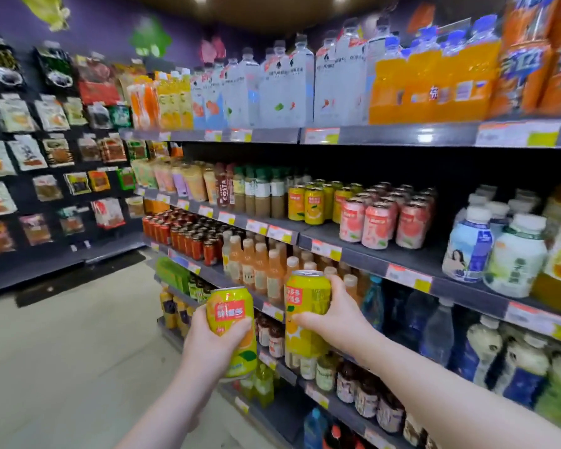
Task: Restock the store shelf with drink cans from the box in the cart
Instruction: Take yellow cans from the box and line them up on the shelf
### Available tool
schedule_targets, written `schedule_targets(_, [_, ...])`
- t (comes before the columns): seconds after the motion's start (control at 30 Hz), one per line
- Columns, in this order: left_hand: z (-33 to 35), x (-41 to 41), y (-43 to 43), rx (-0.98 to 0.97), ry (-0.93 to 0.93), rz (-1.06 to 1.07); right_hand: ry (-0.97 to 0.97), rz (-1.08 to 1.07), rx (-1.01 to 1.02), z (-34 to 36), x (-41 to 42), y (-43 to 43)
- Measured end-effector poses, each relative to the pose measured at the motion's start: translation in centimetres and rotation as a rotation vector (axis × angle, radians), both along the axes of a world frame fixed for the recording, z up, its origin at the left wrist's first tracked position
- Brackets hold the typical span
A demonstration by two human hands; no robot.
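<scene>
Each hand holds a yellow drink can in front of the store shelf. The left hand [214,341] has its fingers wrapped around the left can [232,332], which tilts slightly to the right. The right hand [334,315] grips the right can [306,314] upright, fingers closed around its right side and thumb across the front. Farther off, on the middle shelf [363,251], stand matching yellow cans [308,202], with pink cans [382,222] just to their right. Bottles [259,267] fill the row below.
</scene>
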State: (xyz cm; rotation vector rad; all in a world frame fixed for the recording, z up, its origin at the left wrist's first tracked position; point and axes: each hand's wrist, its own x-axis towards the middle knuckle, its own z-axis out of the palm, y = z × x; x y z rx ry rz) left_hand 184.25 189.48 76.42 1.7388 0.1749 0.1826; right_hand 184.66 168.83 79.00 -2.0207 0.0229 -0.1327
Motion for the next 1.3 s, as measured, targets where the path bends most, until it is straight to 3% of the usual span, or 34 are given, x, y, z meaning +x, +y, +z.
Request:
schedule_targets(0.37, [1.9, 18.6, -3.1, 0.027, -0.052, -0.154, -0.072, -0.161, -0.112, 3.8, 16.9, -3.6])
schedule_targets(0.73, [4.0, 38.4, -4.1, -0.015, -0.169, -0.479, -0.11, -0.533, -0.337, 7.5, 32.4, -6.8])
schedule_targets(1.0, [4.4, 45.4, -5.8, 0.093, -0.232, -0.554, 0.118, -0.607, -0.666, 9.3, 37.0, -8.9])
schedule_targets(1.3, [4.2, 49.0, -8.0, -0.049, -0.196, -0.668, 0.366, -0.62, -1.035, 9.9, 38.5, -10.2])
